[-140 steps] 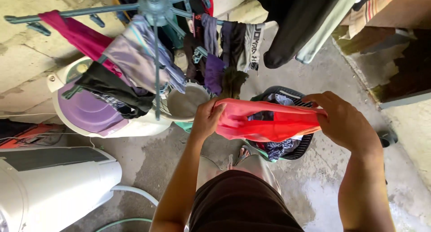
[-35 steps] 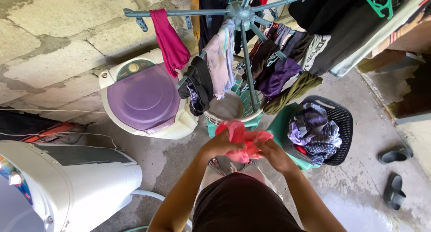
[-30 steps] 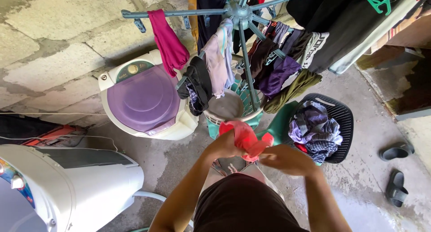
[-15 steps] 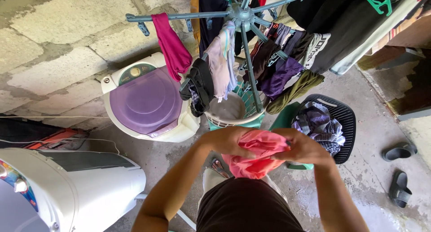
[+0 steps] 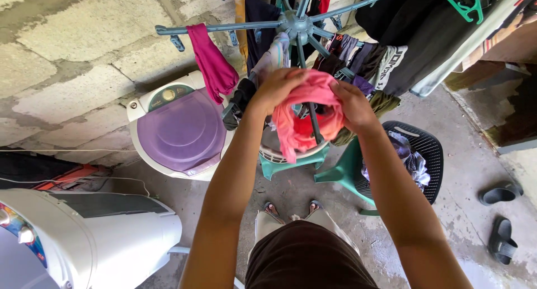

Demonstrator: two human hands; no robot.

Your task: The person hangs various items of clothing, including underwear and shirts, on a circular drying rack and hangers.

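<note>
- The left hand (image 5: 278,86) and the right hand (image 5: 352,104) were both closed on a coral-pink garment (image 5: 305,113), pinching its upper edge from either side, so the cloth hung bunched between them.
- The garment was held up against a downward arm of the grey-blue rotary drying rack (image 5: 297,25), whose hub sat just above the grip.
- Just beyond the hands, dark and purple small clothes (image 5: 358,57) hung on the rack's arms; a magenta cloth (image 5: 211,62) hung up and to the left of the grip.
- Under the garment a pale round tub (image 5: 279,150) rested on a green plastic stool (image 5: 288,163); what it held could not be told.
- Down and right of the right hand, a black mesh laundry basket (image 5: 428,160) held striped blue clothing (image 5: 411,160).
- Left of the grip stood a white spin dryer with a purple lid (image 5: 179,132) and a round dial panel at its back.
- Farther down-left was a second white washing machine (image 5: 89,238).
- The floor was grey concrete (image 5: 464,233), damp in patches, with dark sandals (image 5: 500,216) far right; a rough block wall (image 5: 67,48) rose far left.
</note>
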